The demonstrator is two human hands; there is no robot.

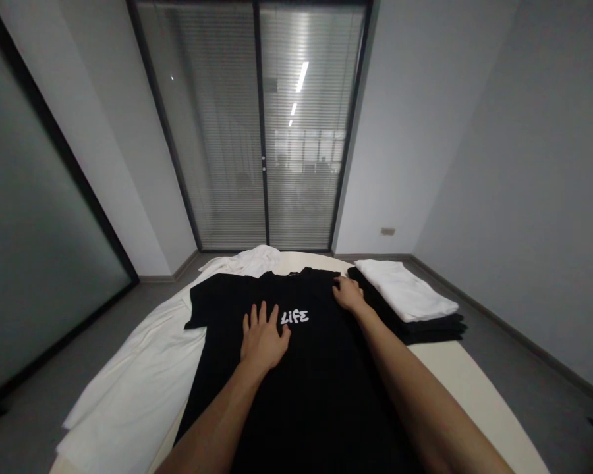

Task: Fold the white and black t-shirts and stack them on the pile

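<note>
A black T-shirt point(311, 375) lies spread over the table, its collar at the far side and white lettering on its chest. My left hand point(264, 339) rests on the shirt just left of the lettering, fingers spread. At the shirt's far right, near the sleeve, my right hand point(348, 291) has its fingers bent down at the fabric; whether they grip it is too small to tell. The right sleeve is partly hidden by that hand. The shirt's left sleeve lies over white cloth.
White garments point(143, 375) cover the left of the round cream table point(474, 388). To the right is a stack of folded clothes, a white one point(405, 289) over black ones point(432, 329). Glass doors with blinds point(261, 131) stand beyond.
</note>
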